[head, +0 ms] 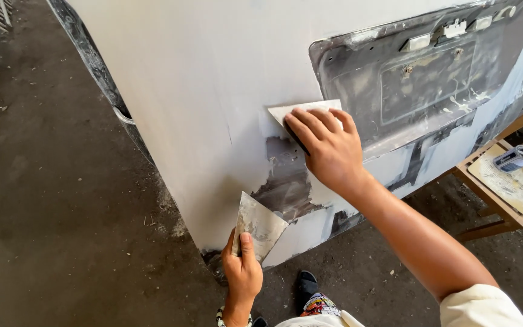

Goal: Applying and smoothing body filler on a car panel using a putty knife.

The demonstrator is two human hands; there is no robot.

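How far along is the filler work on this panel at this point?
Most of the panel already carries a smooth pale coat. In hand: the right hand presses a spreader flat against the panel just above a dark bare patch, while the left hand holds a second scraper below it. Left: that patch and the dark recessed area remain uncovered.

The panel (213,91) stands on the floor (49,212). A tabletop (485,181) stands to its right, bearing a tin (514,158). Two scrapers (260,224) lie against the panel, one above the other.
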